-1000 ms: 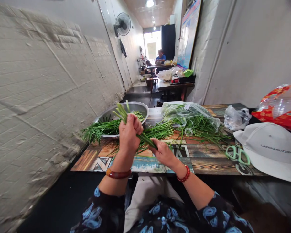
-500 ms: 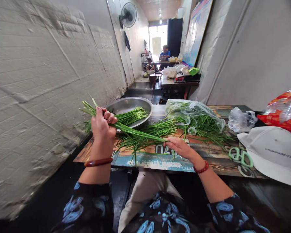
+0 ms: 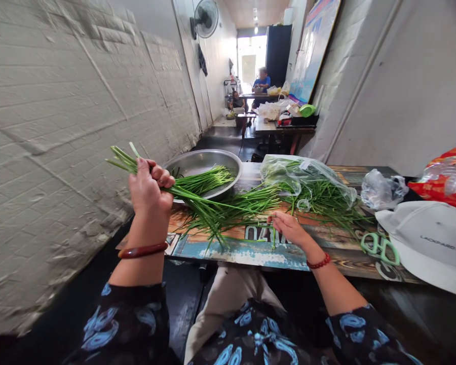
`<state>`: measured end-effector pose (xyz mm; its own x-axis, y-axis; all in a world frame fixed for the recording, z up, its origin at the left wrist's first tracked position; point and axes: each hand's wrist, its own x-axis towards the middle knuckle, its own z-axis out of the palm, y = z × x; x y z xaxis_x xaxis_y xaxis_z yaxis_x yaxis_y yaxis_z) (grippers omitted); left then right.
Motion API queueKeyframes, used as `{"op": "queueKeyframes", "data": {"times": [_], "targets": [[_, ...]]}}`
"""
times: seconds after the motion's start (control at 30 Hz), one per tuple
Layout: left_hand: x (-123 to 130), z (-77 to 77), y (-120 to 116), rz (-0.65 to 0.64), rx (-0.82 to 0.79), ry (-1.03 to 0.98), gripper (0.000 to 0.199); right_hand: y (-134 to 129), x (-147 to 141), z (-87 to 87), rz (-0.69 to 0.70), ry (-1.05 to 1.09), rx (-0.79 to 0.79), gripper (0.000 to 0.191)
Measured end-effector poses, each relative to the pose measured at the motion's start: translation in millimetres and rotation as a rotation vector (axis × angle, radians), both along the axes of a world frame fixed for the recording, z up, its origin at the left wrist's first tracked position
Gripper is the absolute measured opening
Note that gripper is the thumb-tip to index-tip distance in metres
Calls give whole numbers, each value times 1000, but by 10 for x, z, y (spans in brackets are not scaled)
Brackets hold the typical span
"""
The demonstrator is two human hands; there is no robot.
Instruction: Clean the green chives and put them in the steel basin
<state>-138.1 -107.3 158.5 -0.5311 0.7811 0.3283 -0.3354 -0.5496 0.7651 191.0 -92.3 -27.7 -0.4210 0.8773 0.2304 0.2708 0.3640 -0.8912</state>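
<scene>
My left hand (image 3: 151, 188) is closed around a bunch of long green garlic chives (image 3: 192, 199), raised over the near left of the table. Their pale cut ends stick out to the left above my fist, and the loose ends droop to the right. My right hand (image 3: 288, 227) hovers over the front of the table, thumb and fingers pinched together. A thin stalk stretches toward it, but what lies between its fingertips is too small to make out. More chives (image 3: 260, 198) lie on the table between my hands, and others rest in a metal basin (image 3: 233, 158).
A clear plastic bag (image 3: 307, 170) covers more chives at the right. Beyond it are a crumpled bag (image 3: 382, 188), green-handled scissors (image 3: 380, 247) and a white cap (image 3: 429, 241). Two people (image 3: 262, 81) sit farther back. The wall (image 3: 61, 152) runs along my left.
My left hand has moved left with the bunch. Most of the chive ends have come away from my right hand and now hang down; my right hand has shifted slightly right.
</scene>
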Motion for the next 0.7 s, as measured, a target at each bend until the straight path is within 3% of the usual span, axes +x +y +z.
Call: {"op": "queueKeyframes", "data": {"times": [0.1, 0.23, 0.33, 0.53, 0.63, 0.7], "targets": [[32, 65, -6, 17, 30, -9, 38, 68, -4, -72, -79, 68, -37, 38], [67, 209, -33, 35, 68, -24, 40, 155, 56, -192, -284, 159, -121, 43], [83, 345, -65, 52, 131, 80, 40, 211, 95, -225, -345, 97, -96, 49], [100, 675, 58, 11, 180, 576, 33, 308, 7, -181, -281, -282, 117, 40], [72, 758, 283, 166, 53, 928, 24, 298, -36, -214, -276, -345, 118, 31], [58, 700, 465, 244, -102, 1113, 26, 268, -38, -250, -292, -429, 140, 29]]}}
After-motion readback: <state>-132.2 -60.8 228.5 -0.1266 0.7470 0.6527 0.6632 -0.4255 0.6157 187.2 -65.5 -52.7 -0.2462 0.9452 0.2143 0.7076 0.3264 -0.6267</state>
